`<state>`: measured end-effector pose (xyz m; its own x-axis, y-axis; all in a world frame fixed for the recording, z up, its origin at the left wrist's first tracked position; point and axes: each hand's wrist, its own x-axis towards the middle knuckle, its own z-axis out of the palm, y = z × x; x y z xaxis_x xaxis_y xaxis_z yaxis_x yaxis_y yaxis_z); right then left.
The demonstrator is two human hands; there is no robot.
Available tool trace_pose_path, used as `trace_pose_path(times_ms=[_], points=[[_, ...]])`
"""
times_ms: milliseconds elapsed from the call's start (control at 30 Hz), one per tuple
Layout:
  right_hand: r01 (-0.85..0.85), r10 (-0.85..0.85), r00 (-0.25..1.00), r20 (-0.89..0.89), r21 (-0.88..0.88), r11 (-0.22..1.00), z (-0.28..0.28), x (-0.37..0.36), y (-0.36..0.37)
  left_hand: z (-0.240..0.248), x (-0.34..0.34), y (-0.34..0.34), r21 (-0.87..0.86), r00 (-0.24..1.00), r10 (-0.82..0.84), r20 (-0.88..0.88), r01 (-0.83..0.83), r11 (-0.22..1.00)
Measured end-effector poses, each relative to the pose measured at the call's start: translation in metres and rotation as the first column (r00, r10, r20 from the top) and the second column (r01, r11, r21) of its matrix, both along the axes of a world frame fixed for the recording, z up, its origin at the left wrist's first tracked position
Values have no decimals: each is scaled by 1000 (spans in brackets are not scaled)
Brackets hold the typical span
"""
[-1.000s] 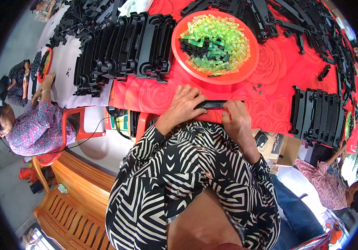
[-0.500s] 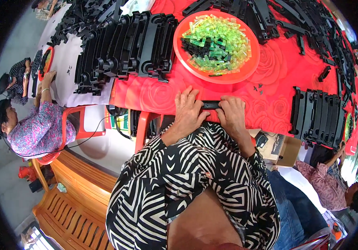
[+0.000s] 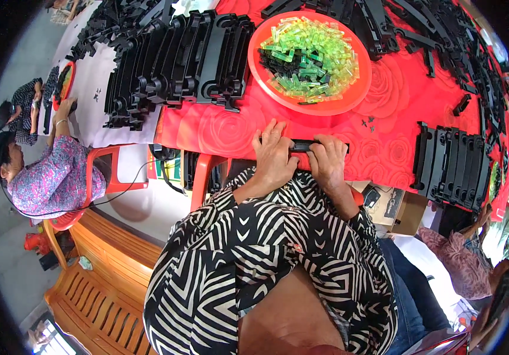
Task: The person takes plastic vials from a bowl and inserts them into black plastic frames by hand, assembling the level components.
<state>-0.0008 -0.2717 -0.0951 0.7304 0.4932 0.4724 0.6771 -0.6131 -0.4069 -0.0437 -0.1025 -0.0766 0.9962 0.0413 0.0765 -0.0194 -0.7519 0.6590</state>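
A dark, narrow plastic strip (image 3: 303, 145) lies at the near edge of the red cloth, held between both hands. My left hand (image 3: 274, 157) closes on its left end, fingers bent over the far side. Curled fingers of my right hand (image 3: 328, 158) press on the strip's right part, and its tip shows beyond them. The hands hide most of the strip. Beyond them stands a red bowl (image 3: 325, 110) holding clear yellow-green plastic pieces (image 3: 319, 44) and small black pieces (image 3: 277, 66).
Long black plastic parts (image 3: 222, 56) stand in a row at left; another row (image 3: 450, 165) lies at right. More black parts heap along the back. Tiny black bits (image 3: 368, 124) lie right of the bowl. A person in a patterned top (image 3: 53, 171) sits at left, near a wooden bench (image 3: 100, 296).
My left hand has moved slightly right, closer to my right hand. The strip has shifted right, and its end now shows past my right hand.
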Motion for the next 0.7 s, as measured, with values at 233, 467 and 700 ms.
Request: trace_pose_path(times_ms=[233, 467, 700], points=[[18, -18, 1000, -9, 28, 999, -3, -4, 1, -5, -1, 6, -58, 997, -36, 62, 40, 998], [5, -6, 998, -57, -10, 1000, 5, -4, -2, -1, 1, 17, 14, 975, -141, 171, 140, 990], [58, -55, 997, -60, 60, 997, 39, 0, -8, 12, 6, 34, 105, 936, -172, 308, 146, 984]])
